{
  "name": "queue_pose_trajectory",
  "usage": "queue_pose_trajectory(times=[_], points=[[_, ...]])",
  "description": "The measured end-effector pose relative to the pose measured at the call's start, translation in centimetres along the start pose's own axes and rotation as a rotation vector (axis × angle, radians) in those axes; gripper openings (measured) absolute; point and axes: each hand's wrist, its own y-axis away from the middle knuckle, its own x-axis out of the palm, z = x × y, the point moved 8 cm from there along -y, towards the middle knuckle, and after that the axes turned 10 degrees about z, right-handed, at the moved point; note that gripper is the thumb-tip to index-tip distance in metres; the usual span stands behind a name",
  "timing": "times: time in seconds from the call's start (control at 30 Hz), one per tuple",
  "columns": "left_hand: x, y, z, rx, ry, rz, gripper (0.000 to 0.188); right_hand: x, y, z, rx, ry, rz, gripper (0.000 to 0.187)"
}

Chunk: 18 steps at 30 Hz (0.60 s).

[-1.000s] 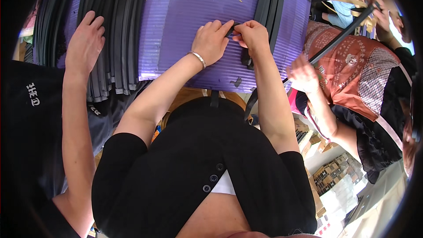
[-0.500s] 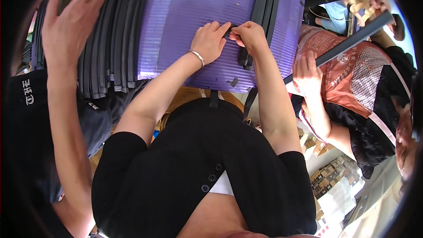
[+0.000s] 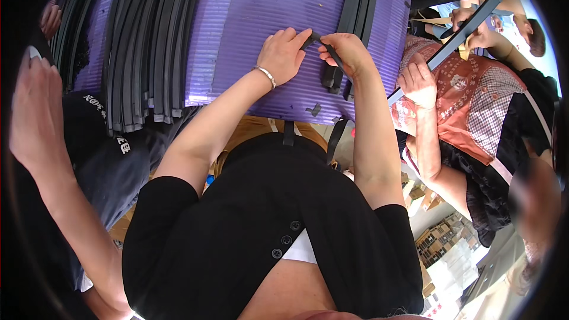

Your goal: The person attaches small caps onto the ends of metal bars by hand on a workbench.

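Note:
Over the purple corrugated sheet (image 3: pixel 255 0), my two hands are close together on a thin black strip (image 3: pixel 315 36). My left hand (image 3: pixel 281 58), with a silver bracelet at its wrist, pinches the strip between thumb and fingers. My right hand (image 3: pixel 351 53) grips it a short way to the right, fingers curled. From there a narrow length of the strip slants down under my right palm; its far end is hidden. Just beyond my right hand lie several long black bars (image 3: pixel 357 9), their near ends partly behind that hand.
Long black strips (image 3: pixel 155 41) lie side by side at the left. A small black scrap (image 3: pixel 314 109) sits near the sheet's front edge. A co-worker's hand (image 3: pixel 37 109) is at far left. At right, a person in an orange apron (image 3: pixel 459 92) holds a dark bar (image 3: pixel 465 28).
My right hand has shifted slightly right, showing more of the strip; my left hand stays put. The left co-worker's hand has moved left and down. The right co-worker's bar is tilted more steeply.

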Motion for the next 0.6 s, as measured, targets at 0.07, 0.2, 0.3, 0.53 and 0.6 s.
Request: queue_pose_trajectory(times=[0.07, 0.2, 0.3, 0.53, 0.6], points=[[-0.16, -0.10, -0.03, -0.002, -0.001, -0.001, 0.042, 0.11, -0.21, 0.04, 0.020, 0.064, 0.017, 0.016], [-0.16, -0.19, 0.10, -0.010, -0.014, 0.005, 0.042, 0.39, -0.30, 0.37, 0.034, 0.117, 0.034, 0.017], [-0.21, -0.40, 0.11, -0.020, -0.015, 0.014, 0.043, 0.36, -0.62, 0.44, 0.076, 0.270, 0.024, 0.016], [-0.23, -0.42, -0.13, -0.002, 0.013, 0.007, 0.047, 0.11, -0.70, 0.28, 0.029, 0.309, -0.022, 0.016], [-0.20, -0.35, -0.19, 0.000, 0.007, 0.005, 0.048, 0.01, -0.41, 0.43, 0.011, 0.257, -0.032, 0.015]])
